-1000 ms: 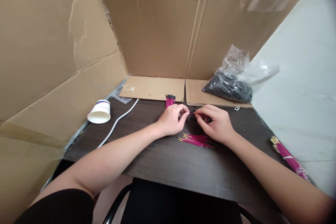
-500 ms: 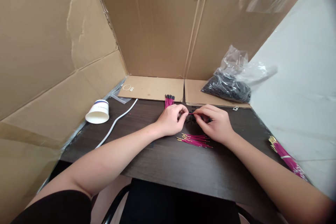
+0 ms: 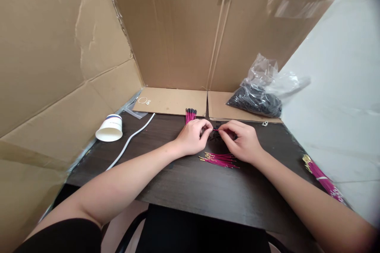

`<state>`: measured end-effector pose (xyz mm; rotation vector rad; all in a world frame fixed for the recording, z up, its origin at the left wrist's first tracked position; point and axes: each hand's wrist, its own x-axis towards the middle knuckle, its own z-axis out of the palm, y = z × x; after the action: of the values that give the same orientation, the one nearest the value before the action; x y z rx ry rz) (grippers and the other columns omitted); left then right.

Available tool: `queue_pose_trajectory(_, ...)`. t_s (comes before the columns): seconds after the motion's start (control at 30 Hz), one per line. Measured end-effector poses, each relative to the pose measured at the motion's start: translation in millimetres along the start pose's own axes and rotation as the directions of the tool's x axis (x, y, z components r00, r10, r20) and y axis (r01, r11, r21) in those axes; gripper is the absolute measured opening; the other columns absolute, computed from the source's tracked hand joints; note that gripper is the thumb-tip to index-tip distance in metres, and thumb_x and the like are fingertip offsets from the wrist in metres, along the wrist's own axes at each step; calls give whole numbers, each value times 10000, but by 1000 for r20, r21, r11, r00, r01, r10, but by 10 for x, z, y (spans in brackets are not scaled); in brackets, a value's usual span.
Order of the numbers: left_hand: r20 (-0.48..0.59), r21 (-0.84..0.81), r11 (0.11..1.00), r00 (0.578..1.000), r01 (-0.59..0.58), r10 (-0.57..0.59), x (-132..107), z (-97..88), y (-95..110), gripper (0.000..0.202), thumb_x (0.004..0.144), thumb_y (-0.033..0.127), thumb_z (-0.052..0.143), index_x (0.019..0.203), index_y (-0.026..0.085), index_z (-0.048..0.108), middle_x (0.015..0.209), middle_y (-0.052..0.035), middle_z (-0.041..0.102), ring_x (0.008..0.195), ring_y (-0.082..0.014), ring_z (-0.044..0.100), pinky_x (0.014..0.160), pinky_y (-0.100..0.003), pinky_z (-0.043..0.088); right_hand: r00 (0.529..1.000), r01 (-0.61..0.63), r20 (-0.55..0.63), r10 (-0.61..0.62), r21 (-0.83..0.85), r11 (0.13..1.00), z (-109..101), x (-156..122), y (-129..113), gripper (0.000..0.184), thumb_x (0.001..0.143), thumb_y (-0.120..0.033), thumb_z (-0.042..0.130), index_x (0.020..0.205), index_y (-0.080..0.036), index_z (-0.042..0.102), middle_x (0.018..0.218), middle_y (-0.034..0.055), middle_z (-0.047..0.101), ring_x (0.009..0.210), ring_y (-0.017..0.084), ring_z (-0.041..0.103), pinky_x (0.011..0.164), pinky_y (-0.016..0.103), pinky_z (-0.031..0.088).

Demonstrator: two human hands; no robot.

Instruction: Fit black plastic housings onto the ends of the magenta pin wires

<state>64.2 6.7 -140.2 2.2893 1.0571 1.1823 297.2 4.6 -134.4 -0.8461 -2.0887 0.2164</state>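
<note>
My left hand (image 3: 194, 136) is closed in a pinch over the dark table (image 3: 184, 182), and a bundle of pink wires with black caps (image 3: 190, 115) sticks out behind it. My right hand (image 3: 239, 139) is also pinched, and a thin pink wire (image 3: 215, 129) runs between the fingertips of both hands. Small black pieces lie under the fingers, mostly hidden. A loose pile of pink wires with gold tips (image 3: 219, 159) lies just in front of the right hand.
A clear bag of small black parts (image 3: 257, 99) rests at the back right. A paper cup (image 3: 109, 128) lies on its side at the left beside a white cable (image 3: 130, 138). Another pink wire bundle (image 3: 322, 178) lies at the right edge. Cardboard walls (image 3: 184, 27) surround the table.
Both hands stay pinched together on the wire with only small finger movement; the view has shifted slightly.
</note>
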Motion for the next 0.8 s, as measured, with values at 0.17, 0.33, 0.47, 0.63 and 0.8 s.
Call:
queue_pose_trajectory(0.17,3,10,1000,1000,-4,4,-2,3,4,79,1029,187,614,980,184,675,889,-52,749,756,-182,648,767,-343,549,1000,-2,9,2,0,1000,1,-6,1,121,1062,-197,649,977,-214,734,876,59,739,736,200,680,674,348,517)
queue_pose_trajectory(0.33,-10,21,1000,1000,-12,12,-7,20,-9,72,1029,188,619,989,186,678,899,-55,753,767,-187,657,788,-352,560,1000,-2,24,2,7,1000,9,-20,14,114,1074,-208,641,988,-219,715,870,51,720,733,193,660,685,346,515)
queue_pose_trajectory(0.47,-6,20,1000,1000,-13,13,-12,26,-8,82,1044,206,614,992,184,673,915,-59,759,773,-188,660,802,-359,564,999,-10,35,10,4,1000,14,-29,25,107,1074,-214,635,991,-220,703,869,50,713,743,198,655,702,350,519)
queue_pose_trajectory(0.63,6,18,1000,1000,-1,1,-13,27,-3,78,1042,203,614,994,187,674,916,-59,757,794,-194,668,813,-364,569,999,-23,44,23,-4,1000,11,-28,26,130,1072,-225,627,965,-220,703,852,48,711,734,198,652,698,349,511)
queue_pose_trajectory(0.8,8,16,1000,1000,-3,3,-11,25,3,85,1043,206,604,994,186,672,909,-60,754,783,-194,660,804,-368,570,998,-31,53,31,1,1000,5,-20,16,145,1076,-235,620,952,-226,693,841,52,701,732,207,648,693,351,506)
